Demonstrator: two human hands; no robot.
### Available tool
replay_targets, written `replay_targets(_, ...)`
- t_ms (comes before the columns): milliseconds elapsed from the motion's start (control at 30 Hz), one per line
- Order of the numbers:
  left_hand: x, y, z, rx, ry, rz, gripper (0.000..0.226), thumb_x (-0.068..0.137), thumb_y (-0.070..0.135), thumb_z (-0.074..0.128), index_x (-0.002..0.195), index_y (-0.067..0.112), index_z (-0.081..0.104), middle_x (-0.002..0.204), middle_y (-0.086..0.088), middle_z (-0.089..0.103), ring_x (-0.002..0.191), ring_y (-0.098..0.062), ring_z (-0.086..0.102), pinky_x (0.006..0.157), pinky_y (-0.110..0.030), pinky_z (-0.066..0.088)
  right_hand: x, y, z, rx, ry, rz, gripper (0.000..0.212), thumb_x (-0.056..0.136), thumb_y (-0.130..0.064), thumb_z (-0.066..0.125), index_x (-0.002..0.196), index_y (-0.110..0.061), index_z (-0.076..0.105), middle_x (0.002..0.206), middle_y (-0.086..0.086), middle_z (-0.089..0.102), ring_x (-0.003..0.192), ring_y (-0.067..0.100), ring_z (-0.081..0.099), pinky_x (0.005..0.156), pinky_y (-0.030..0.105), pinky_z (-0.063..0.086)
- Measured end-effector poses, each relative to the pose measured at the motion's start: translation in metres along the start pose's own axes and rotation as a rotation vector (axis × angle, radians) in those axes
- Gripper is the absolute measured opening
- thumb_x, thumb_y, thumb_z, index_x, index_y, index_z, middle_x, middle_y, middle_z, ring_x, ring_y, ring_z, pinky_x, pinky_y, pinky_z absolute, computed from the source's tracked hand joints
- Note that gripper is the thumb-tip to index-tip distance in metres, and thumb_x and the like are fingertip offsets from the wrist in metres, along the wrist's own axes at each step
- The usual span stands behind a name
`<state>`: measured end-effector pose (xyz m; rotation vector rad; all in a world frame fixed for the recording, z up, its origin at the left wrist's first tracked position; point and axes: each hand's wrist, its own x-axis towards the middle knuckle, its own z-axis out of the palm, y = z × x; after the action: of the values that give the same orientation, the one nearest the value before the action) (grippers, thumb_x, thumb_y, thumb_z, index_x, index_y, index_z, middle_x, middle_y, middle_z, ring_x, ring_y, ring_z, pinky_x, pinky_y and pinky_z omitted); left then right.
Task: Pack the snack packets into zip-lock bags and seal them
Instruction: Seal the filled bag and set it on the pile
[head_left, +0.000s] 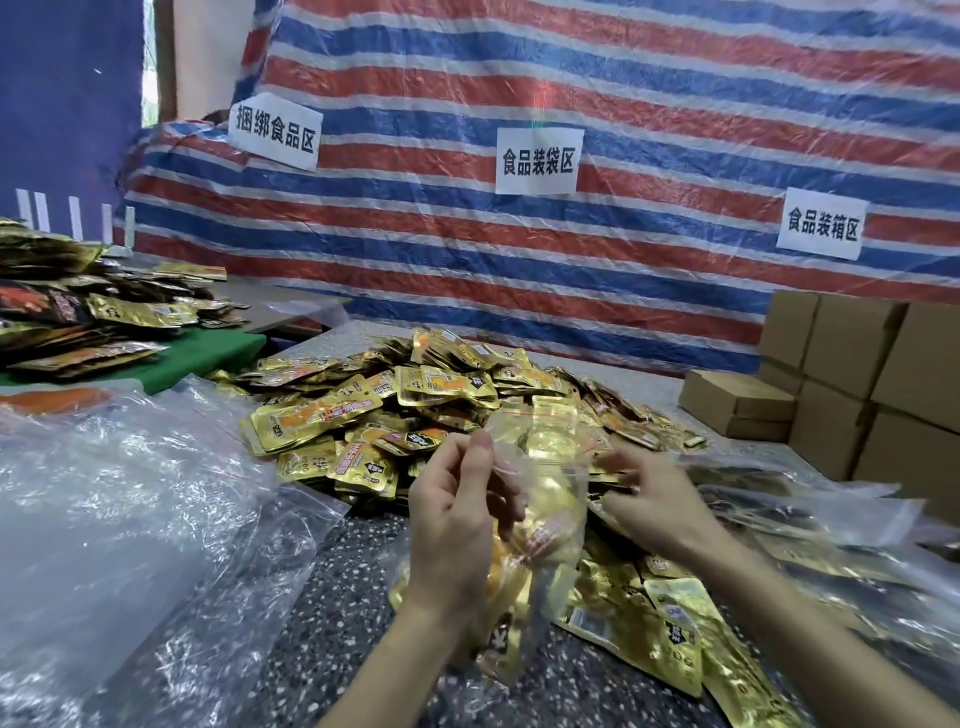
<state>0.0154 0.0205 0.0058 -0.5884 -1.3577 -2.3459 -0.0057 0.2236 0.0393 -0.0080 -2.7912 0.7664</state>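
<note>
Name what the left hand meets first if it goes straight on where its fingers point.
Likely the heap of snack packets just beyond; the left hand already pinches the zip-lock bag. Depth unclear.

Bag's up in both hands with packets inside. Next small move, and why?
Probably pinch the red zip strip shut, sliding along the mouth. The clear plastic zip-lock bag already holds gold foil snack packets, the left hand pinches its top edge, and the right hand, blurred, is at the other side; the mouth looks unsealed.

A red-and-blue striped tarp (649, 104) with three paper signs (537, 161) hangs well beyond the left hand (457, 514). Brown cardboard boxes (852, 374) sit stacked out past the right hand (649, 499).
</note>
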Motion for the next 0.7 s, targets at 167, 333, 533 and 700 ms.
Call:
replay_targets(167,-0.001,0.002,0.001,-0.064,0.001,-0.033,0.026,0.090,0.038,0.053,0.070,0.025,0.063,0.063,0.000,0.058,0.053,-0.012,0.052,0.047,-0.019,0.043,-0.005,0.022,0.025,-0.344,-0.105,0.058,0.057,0.079,-0.032,0.062,0.134,-0.028,0.051,0.131,-0.001,0.051,0.124,0.018,0.041,0.104,0.039,0.040)
replay_targets(333,-0.001,0.004,0.002,-0.079,-0.005,-0.025,0.027,0.092,0.037,0.054,0.070,0.022,0.062,0.059,-0.001,0.056,0.048,-0.011,0.051,0.045,-0.018,0.042,0.000,-0.002,0.048,-0.358,0.052,-0.014,0.049,0.092,-0.068,0.044,0.078,-0.022,0.050,0.077,-0.004,0.057,0.076,0.018,0.047,0.074,0.033,0.043)
replay_targets(533,-0.001,0.007,0.000,-0.078,-0.007,-0.023,0.029,0.092,0.038,0.055,0.068,0.023,0.062,0.058,-0.001,0.054,0.047,-0.012,0.048,0.045,-0.019,0.042,0.026,-0.027,0.063,-0.372,-0.074,0.184,0.031,0.106,-0.029,0.032,0.086,-0.018,0.054,0.100,0.004,0.067,0.109,0.030,0.061,0.095,0.036,0.039)
replay_targets(700,-0.001,0.010,0.000,-0.081,0.015,-0.029,0.032,0.094,0.038,0.054,0.066,0.023,0.061,0.059,-0.001,0.053,0.048,-0.011,0.046,0.045,-0.018,0.041,0.033,-0.024,0.058,-0.055,-0.048,0.265,0.047,0.095,-0.053,0.057,0.107,-0.008,0.065,0.097,0.002,0.068,0.082,0.020,0.061,0.077,0.032,0.052)
